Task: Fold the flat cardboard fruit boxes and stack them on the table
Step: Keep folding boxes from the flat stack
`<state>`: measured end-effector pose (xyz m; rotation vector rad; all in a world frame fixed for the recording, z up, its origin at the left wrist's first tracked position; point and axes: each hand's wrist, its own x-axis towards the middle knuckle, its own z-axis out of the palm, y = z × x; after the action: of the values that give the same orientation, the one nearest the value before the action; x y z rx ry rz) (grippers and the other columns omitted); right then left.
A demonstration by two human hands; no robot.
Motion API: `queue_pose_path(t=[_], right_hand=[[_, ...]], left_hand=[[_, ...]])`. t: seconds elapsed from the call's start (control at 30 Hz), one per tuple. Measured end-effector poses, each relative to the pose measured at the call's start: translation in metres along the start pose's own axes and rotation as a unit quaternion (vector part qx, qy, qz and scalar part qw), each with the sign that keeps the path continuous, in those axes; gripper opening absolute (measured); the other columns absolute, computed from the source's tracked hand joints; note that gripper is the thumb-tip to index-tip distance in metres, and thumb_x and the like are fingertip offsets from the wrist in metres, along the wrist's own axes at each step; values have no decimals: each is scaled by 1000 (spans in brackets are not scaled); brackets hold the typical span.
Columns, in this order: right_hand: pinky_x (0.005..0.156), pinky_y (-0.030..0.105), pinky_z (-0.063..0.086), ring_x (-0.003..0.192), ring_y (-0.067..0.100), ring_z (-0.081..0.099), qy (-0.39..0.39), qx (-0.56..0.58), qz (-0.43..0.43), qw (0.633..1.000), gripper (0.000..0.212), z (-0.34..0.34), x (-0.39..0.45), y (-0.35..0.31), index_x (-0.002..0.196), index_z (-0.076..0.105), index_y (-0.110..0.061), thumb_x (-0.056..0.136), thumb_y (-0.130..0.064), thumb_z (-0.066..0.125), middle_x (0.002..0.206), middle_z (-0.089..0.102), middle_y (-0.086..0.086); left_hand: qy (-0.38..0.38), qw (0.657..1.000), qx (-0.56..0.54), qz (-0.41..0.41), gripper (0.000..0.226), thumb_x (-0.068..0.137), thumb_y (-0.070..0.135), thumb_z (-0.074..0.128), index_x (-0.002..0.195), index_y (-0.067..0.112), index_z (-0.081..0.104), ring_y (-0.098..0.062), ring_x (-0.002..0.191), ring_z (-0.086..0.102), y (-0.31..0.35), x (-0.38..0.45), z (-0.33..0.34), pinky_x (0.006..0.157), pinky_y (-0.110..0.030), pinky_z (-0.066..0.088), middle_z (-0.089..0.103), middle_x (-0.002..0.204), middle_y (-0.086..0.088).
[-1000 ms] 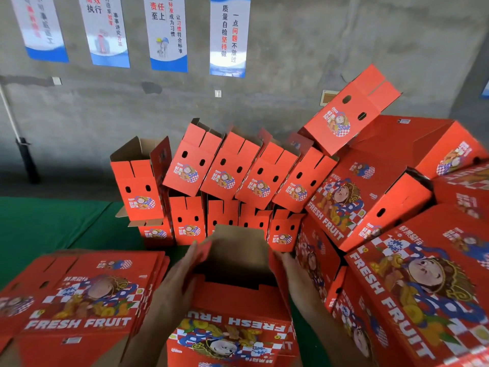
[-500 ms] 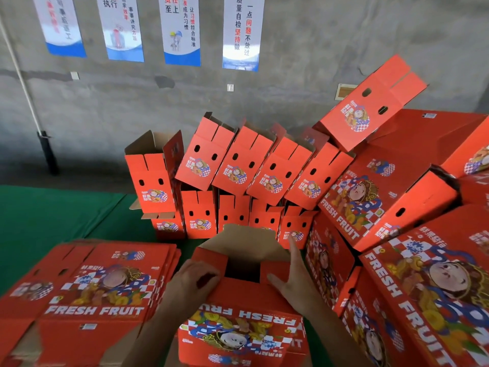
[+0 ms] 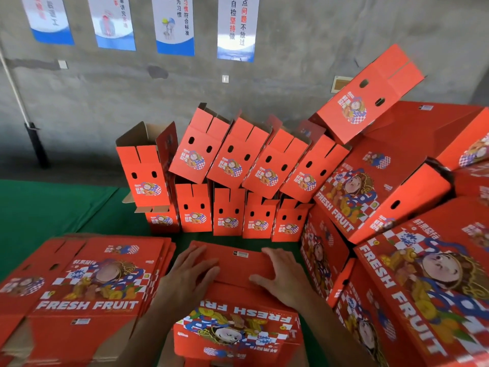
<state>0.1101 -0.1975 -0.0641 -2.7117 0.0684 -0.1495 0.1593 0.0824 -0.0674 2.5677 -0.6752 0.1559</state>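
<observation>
An orange fruit box (image 3: 238, 321) printed "FRESH FRUIT" stands in front of me on the green table (image 3: 47, 207). Its end flaps (image 3: 238, 263) lie closed and flat on top. My left hand (image 3: 188, 274) presses flat on the left part of the flaps, fingers straight. My right hand (image 3: 283, 274) presses flat on the right part, thumb spread. To the left lies a pile of flat unfolded boxes (image 3: 87, 284). Folded boxes stand in two rows (image 3: 232, 186) behind, and larger ones are heaped at the right (image 3: 412, 266).
A grey concrete wall (image 3: 291, 83) with several hanging posters (image 3: 174, 25) rises behind the table. A pole (image 3: 23, 112) leans at the far left. One folded box (image 3: 367, 96) perches tilted on top of the right-hand heap.
The brown inner flap and the open hole are gone: the orange flaps have been folded down shut. Both hands moved from the flap edges to lie flat on the closed top.
</observation>
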Motion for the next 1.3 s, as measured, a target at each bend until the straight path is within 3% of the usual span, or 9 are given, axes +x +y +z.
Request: queue_pose_path(t=[0.17, 0.3, 0.37, 0.43, 0.53, 0.6, 0.77, 1.0, 1.3], right_hand=[[112, 45, 36, 138, 21, 33, 12, -127, 9, 992, 82, 14, 7, -9, 153, 26, -32, 88, -74, 54, 149, 36, -2], [99, 34, 46, 120, 8, 49, 80, 136, 45, 986, 64, 4, 3, -5, 133, 53, -30, 92, -78, 43, 126, 50, -13], [75, 28, 46, 85, 12, 58, 215, 332, 129, 910, 58, 3, -5, -6, 88, 60, -23, 96, -74, 33, 86, 56, -9], [77, 35, 48, 81, 20, 58, 236, 430, 262, 831, 49, 2, -17, -10, 81, 57, -23, 104, -59, 33, 73, 52, -5], [77, 36, 53, 81, 24, 70, 113, 501, 355, 781, 45, 12, -39, -5, 118, 62, -19, 109, -52, 32, 85, 70, 5], [69, 32, 53, 71, 20, 73, 27, 499, 346, 794, 48, 27, -53, 3, 110, 65, -18, 108, -52, 31, 79, 75, 4], [82, 33, 53, 80, 17, 61, -187, 375, 385, 823, 34, 51, -77, 32, 98, 61, -17, 106, -44, 42, 94, 67, 3], [53, 22, 48, 59, 14, 59, -191, 371, 358, 835, 24, 40, -76, 52, 106, 63, -37, 110, -26, 42, 87, 76, 8], [73, 35, 60, 82, 25, 75, -265, 433, 258, 822, 36, 13, -62, 34, 126, 60, -42, 104, -17, 45, 106, 78, 14]], left_hand=[[-79, 996, 42, -3, 77, 81, 93, 19, 130, 53, 62, -2, 154, -2, 5, 1, -8, 113, -46, 38, 10, 167, 24], [-112, 993, 33, 25, 108, 60, 106, 42, 153, 53, 30, -3, 153, -4, 0, 2, -15, 120, -53, 28, 0, 163, 31], [-110, 993, 40, 35, 118, 55, 106, 47, 156, 51, 20, -5, 153, -4, -5, 0, -16, 122, -52, 25, -3, 162, 31], [-104, 993, 49, 42, 121, 54, 106, 48, 157, 49, 20, -4, 153, -6, -7, -1, -15, 122, -52, 25, -6, 161, 32], [-93, 994, 42, 45, 121, 54, 106, 48, 157, 48, 23, -5, 154, -4, -10, 0, -14, 122, -53, 23, -4, 161, 32], [-93, 994, 44, 48, 118, 56, 106, 48, 157, 49, 24, -4, 154, -4, -12, 3, -14, 123, -54, 23, -2, 161, 32], [-101, 990, 68, 69, 113, 61, 106, 42, 157, 50, 20, 4, 150, -11, -14, 1, -13, 123, -55, 25, -4, 161, 34], [-62, 995, 39, 69, 94, 78, 98, 31, 156, 46, 29, 7, 151, -4, -24, -24, -21, 122, -51, 28, 8, 164, 30], [-7, 997, -21, 67, 78, 89, 85, 35, 156, 44, 33, 3, 154, 7, -65, -72, -40, 120, -46, 25, 16, 165, 28]])
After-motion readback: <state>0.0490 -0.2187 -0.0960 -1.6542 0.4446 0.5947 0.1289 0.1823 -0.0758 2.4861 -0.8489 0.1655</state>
